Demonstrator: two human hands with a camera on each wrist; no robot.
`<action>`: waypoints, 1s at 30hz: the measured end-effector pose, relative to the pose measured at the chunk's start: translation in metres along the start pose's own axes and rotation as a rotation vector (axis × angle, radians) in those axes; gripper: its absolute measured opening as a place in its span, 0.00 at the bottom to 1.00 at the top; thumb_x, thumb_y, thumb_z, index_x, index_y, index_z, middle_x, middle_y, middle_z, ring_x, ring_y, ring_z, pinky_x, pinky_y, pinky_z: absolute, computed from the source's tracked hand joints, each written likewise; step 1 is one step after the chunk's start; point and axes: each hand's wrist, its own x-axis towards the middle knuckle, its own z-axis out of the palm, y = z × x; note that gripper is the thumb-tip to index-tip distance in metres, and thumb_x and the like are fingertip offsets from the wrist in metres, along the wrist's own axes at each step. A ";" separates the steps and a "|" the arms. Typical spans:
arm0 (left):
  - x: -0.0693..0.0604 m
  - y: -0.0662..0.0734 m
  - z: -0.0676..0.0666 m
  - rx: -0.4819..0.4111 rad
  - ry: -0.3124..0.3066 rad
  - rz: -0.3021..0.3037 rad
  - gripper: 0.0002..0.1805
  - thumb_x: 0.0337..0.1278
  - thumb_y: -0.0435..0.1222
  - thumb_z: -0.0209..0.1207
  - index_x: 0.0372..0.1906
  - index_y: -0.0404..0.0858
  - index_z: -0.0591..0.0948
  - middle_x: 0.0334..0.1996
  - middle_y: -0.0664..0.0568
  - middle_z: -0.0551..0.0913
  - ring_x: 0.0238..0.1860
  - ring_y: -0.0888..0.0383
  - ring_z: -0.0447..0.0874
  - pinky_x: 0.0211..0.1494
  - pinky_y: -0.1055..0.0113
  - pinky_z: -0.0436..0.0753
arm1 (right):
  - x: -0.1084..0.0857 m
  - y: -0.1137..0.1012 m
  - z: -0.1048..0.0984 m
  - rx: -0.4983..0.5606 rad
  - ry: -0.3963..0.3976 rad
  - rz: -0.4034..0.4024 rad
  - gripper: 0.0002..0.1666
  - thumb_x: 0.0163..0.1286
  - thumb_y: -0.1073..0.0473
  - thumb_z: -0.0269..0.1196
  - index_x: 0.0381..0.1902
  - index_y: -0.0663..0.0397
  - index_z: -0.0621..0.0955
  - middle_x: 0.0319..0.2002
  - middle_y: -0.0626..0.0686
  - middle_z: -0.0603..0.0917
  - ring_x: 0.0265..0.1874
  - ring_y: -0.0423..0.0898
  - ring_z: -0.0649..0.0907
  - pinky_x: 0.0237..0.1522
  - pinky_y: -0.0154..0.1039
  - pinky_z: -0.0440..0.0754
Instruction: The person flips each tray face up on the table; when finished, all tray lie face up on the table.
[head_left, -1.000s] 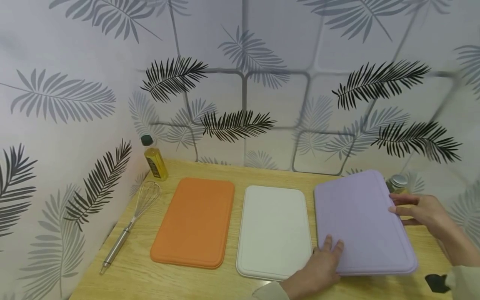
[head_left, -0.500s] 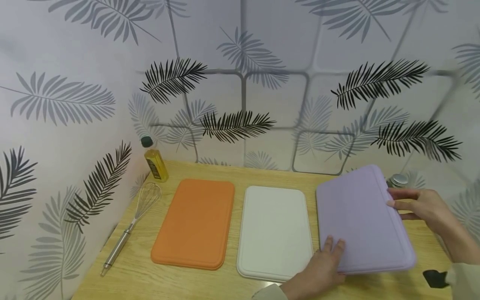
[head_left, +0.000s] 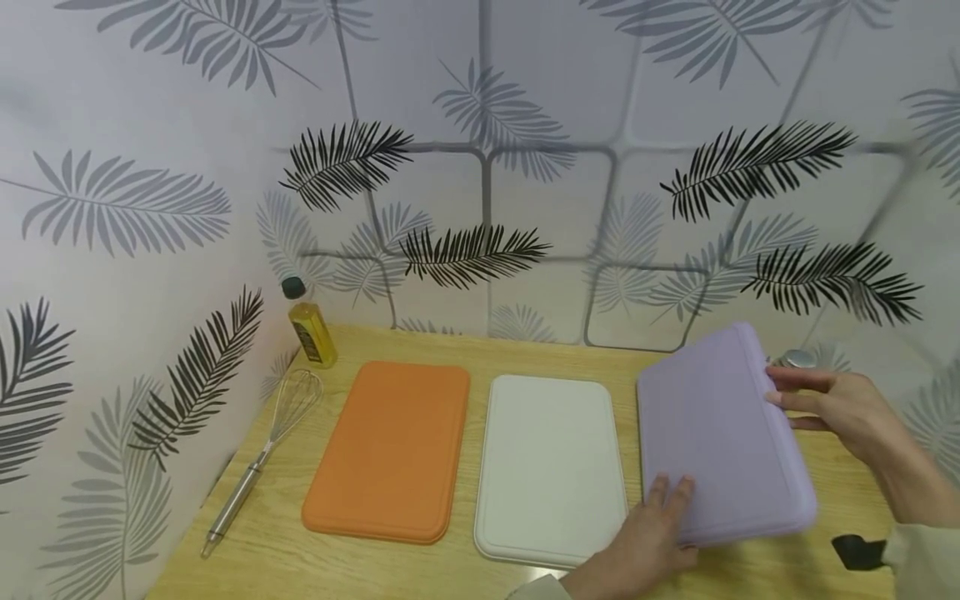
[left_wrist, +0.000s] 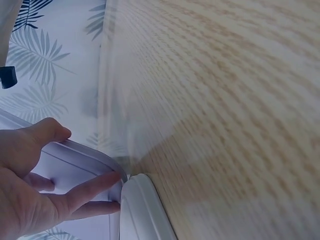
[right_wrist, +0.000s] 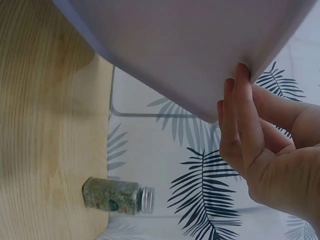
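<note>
Lilac board (head_left: 720, 442), held aslant at the right of the tabletop (head_left: 330, 575)

Item 1: lilac board, one, flat, with rounded corners; right side raised off the tabletop, left side low and just beside the white board (head_left: 551, 467); whether the low edge touches the tabletop cannot be told

Item 2: left hand (head_left: 645, 542), at the near left corner of the lilac board; fingers spread, two laid over the upper face, thumb at the near edge, the corner held between them

Item 3: right hand (head_left: 862, 412), pinching the raised right edge towards its far end, fingertips against the underside in the right wrist view

Handling note, by judgement: the low left corner serves best as a steady pivot, with light pressure from the left hand so that it does not slide onto the white board; the right hand does well to move smoothly, lifting evenly so that the board does not twist, and to pass clear of the jar (right_wrist: 112, 195) behind it

Also listed: jar, metal-capped, upright, by the far edge of the tabletop towards the right, partly hidden in the head view; white board, flat, mid-tabletop; orange board (head_left: 386, 450), flat, left of the white one; whisk (head_left: 258, 467), lying along the left edge; bottle (head_left: 312, 332) of yellow liquid, dark-capped, upright, far left corner
</note>
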 end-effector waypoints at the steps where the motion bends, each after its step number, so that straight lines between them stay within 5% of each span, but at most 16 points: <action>1: 0.000 0.000 0.001 0.007 0.019 0.014 0.49 0.44 0.44 0.72 0.72 0.40 0.61 0.62 0.36 0.71 0.53 0.51 0.80 0.47 0.69 0.82 | 0.000 -0.001 0.000 0.017 -0.004 0.000 0.40 0.61 0.52 0.69 0.64 0.71 0.70 0.40 0.20 0.76 0.36 0.27 0.82 0.37 0.41 0.86; 9: -0.002 0.003 -0.001 -0.008 0.087 0.039 0.49 0.44 0.42 0.72 0.72 0.40 0.61 0.60 0.36 0.74 0.49 0.53 0.83 0.40 0.77 0.82 | -0.001 -0.011 0.003 0.141 -0.030 0.005 0.16 0.62 0.57 0.69 0.47 0.35 0.83 0.41 0.24 0.79 0.36 0.30 0.83 0.36 0.38 0.85; 16: -0.005 0.008 -0.007 -0.036 0.098 0.018 0.49 0.45 0.42 0.71 0.74 0.43 0.59 0.60 0.40 0.75 0.49 0.54 0.83 0.41 0.77 0.81 | -0.002 -0.018 0.010 0.226 -0.036 -0.020 0.16 0.63 0.60 0.68 0.47 0.36 0.85 0.43 0.24 0.80 0.37 0.31 0.84 0.37 0.37 0.85; 30: 0.001 0.019 -0.027 -0.113 0.236 0.130 0.56 0.43 0.36 0.70 0.76 0.47 0.50 0.59 0.42 0.75 0.49 0.56 0.82 0.45 0.77 0.79 | 0.002 -0.030 0.024 0.271 -0.043 -0.061 0.18 0.63 0.62 0.67 0.51 0.41 0.83 0.42 0.31 0.83 0.38 0.32 0.84 0.37 0.35 0.85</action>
